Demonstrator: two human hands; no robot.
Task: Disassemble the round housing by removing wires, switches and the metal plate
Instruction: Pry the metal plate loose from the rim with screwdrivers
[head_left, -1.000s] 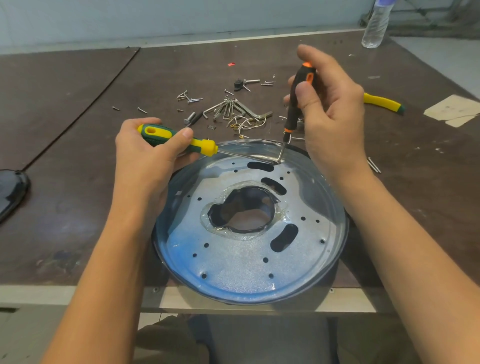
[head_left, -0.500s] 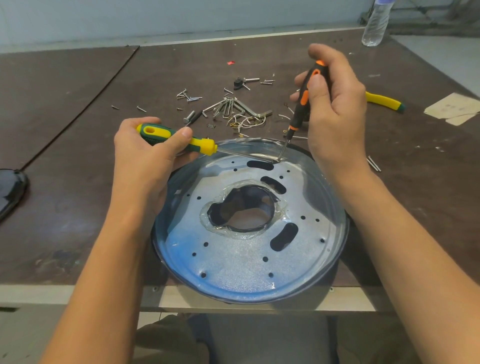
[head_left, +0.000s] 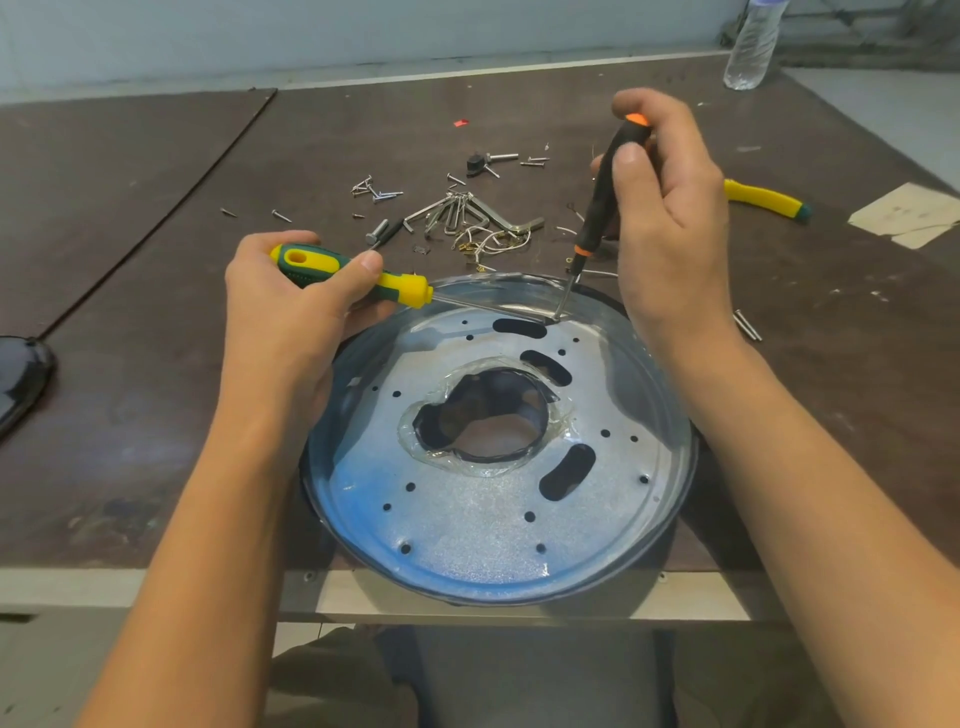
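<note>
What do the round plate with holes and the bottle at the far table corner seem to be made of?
The plate looks like sheet metal, perhaps zinc-coated: grey speckled sheen, punched holes and slots. The bottle seems to be clear plastic: a see-through, thin-looking wall.

Plastic bottle (head_left: 750, 47) far right; yellow-handled tool (head_left: 763, 197) (partly hidden) near paper scraps (head_left: 904, 213).
</note>
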